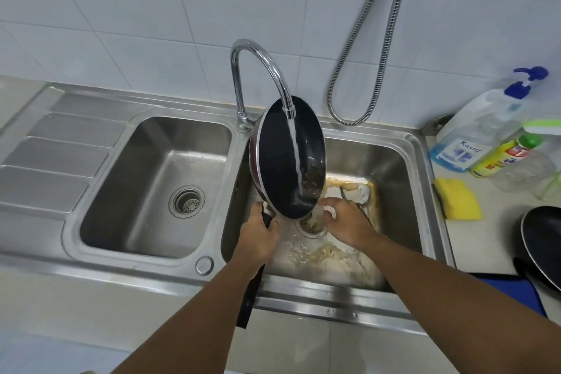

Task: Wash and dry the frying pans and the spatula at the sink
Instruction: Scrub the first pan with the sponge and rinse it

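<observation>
Pan (285, 161) tipped up under running tap (263, 68), frame middle, left hand (258, 238) gripping its handle (250, 297), right hand (347, 223) loose, maybe touching rim.

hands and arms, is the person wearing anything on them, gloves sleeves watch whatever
Nothing worn shows. The left hand and right hand are bare: no gloves, rings or bands. The left forearm and right forearm are uncovered too, with no watch and no sleeve as far as the picture's lower edge.
</observation>
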